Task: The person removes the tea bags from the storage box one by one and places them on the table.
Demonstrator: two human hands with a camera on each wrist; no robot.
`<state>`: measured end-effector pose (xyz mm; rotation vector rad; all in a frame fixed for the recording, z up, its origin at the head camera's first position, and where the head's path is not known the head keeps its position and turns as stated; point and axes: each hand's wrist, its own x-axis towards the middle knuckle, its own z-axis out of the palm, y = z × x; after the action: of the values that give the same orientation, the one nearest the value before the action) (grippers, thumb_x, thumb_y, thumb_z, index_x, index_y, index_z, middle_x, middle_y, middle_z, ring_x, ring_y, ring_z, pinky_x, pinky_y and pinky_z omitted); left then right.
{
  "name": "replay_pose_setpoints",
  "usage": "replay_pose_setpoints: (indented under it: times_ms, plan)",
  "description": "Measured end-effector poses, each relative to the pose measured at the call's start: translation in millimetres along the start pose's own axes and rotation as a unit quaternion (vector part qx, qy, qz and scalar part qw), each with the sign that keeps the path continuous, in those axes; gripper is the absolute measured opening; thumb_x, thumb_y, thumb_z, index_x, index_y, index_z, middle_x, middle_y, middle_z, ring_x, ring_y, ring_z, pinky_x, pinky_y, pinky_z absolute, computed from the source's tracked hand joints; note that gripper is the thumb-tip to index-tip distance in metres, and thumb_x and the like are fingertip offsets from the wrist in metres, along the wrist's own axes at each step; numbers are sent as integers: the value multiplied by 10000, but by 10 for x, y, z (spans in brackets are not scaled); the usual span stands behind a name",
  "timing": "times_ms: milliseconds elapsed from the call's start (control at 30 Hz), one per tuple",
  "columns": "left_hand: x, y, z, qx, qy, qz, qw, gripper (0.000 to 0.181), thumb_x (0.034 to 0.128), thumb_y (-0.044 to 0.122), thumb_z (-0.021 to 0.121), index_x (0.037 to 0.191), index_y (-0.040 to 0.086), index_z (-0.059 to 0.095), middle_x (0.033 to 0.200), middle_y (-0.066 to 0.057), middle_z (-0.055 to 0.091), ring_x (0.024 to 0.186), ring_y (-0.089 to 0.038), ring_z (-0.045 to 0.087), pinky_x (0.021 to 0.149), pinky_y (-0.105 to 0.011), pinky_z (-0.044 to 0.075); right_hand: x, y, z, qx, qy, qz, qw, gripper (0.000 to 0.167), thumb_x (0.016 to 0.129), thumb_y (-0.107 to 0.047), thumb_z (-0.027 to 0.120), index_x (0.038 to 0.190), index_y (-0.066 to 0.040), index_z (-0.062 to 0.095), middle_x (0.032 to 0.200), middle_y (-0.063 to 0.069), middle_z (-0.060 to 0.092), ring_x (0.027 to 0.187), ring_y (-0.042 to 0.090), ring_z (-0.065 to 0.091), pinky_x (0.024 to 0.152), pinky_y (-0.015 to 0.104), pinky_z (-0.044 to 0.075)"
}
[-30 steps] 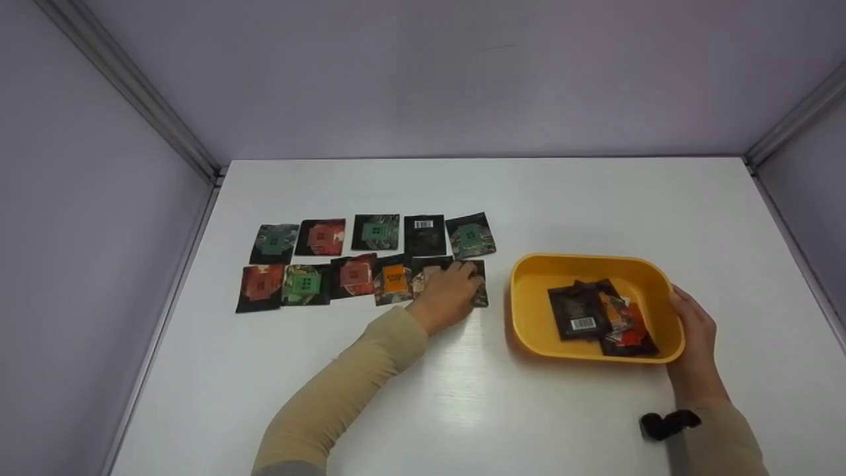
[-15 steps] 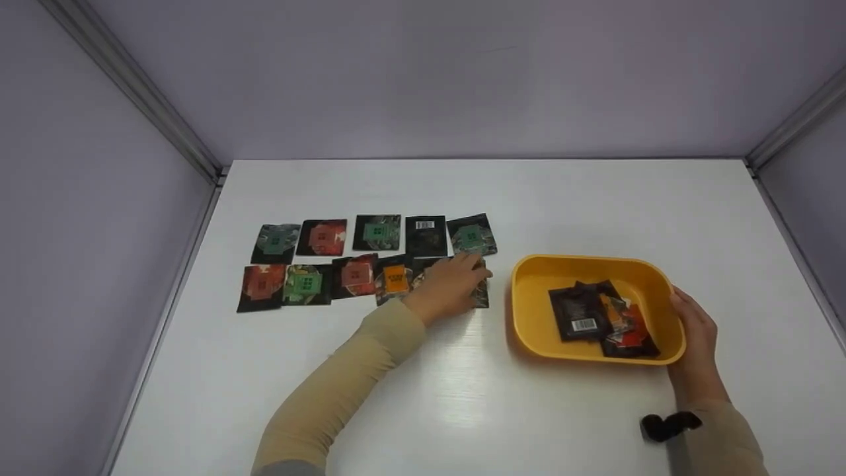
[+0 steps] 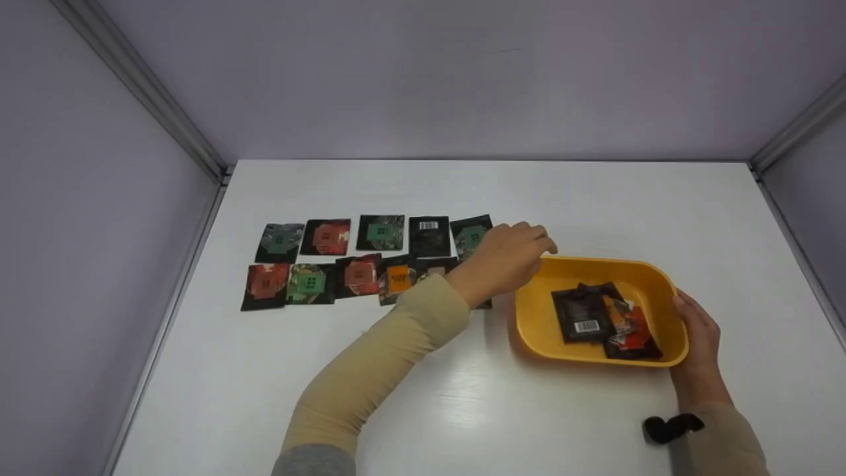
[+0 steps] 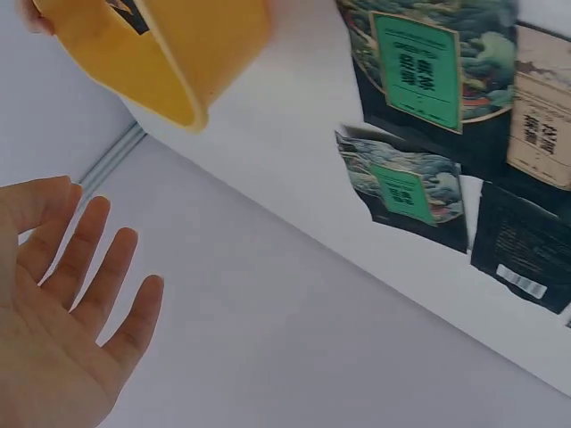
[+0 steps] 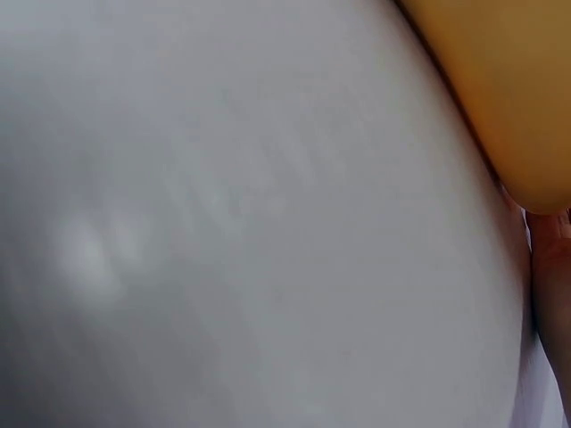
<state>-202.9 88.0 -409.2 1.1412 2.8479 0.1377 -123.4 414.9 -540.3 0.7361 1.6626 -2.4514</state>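
- Small partitioned work booth; lab, office or workshop, can't tell which.
- Plain lilac-grey walls: back panel (image 3: 423, 86), left panel (image 3: 79, 231), right panel (image 3: 816, 178).
- Metal framing: left corner profile (image 3: 140, 84), right corner profile (image 3: 801, 124).
- Glossy white tabletop (image 3: 595, 205) between the panels.

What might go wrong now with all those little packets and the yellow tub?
The left hand is near the yellow tub's left rim, so it might bump it. The right hand is at the other side; if that tilts the tub, the pile of sachets inside could slide. In the near row, the orange-label sachet sits tight against the red-label sachet, so lifting one may drag the other.
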Motion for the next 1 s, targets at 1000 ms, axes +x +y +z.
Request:
replay_pose_setpoints:
  times_ms: [1000]
  plan:
    - [733, 1246, 366, 978, -2604, -655, 9583, 327, 1054, 346, 436, 1336, 339, 600, 1232, 140, 634, 1066, -35, 576, 945, -304, 439, 12, 54, -11, 41, -146, -275, 9995, 506, 985, -351, 617, 1448, -171, 521, 1341, -65, 570, 1167, 65, 525, 910, 156, 473]
